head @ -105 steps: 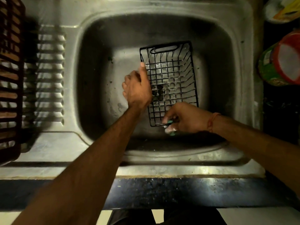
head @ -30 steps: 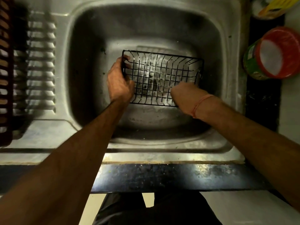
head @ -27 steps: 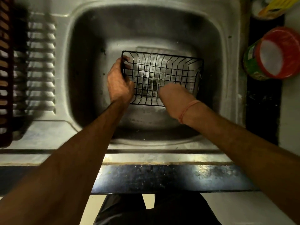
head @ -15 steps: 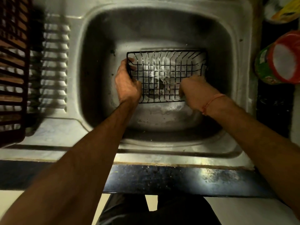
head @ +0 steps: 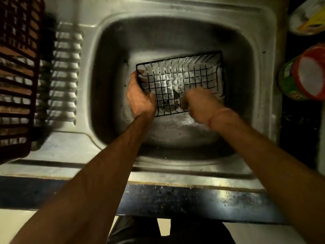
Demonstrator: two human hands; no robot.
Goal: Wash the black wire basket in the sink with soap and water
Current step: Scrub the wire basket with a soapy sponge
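Note:
The black wire basket (head: 184, 74) lies tilted in the steel sink (head: 109, 85), its open side facing up and soapy foam on its mesh. My left hand (head: 139, 97) grips the basket's left end, thumb over the rim. My right hand (head: 200, 101) is blurred and curled into a fist, pressed onto the basket's near side. What it grips is hidden now; the earliest frame showed a green scrub pad in it. An orange thread circles my right wrist.
A dark red slatted crate (head: 17, 76) stands on the ribbed drainboard (head: 65, 76) at the left. At the right of the sink stand a green jar with a red lid (head: 302, 74) and a yellow-white packet (head: 309, 16). The black counter edge (head: 175, 203) runs along the front.
The basket has been turned from lengthwise to crosswise in the sink. In the last half second its right end tipped up and my right hand slid left along the near side.

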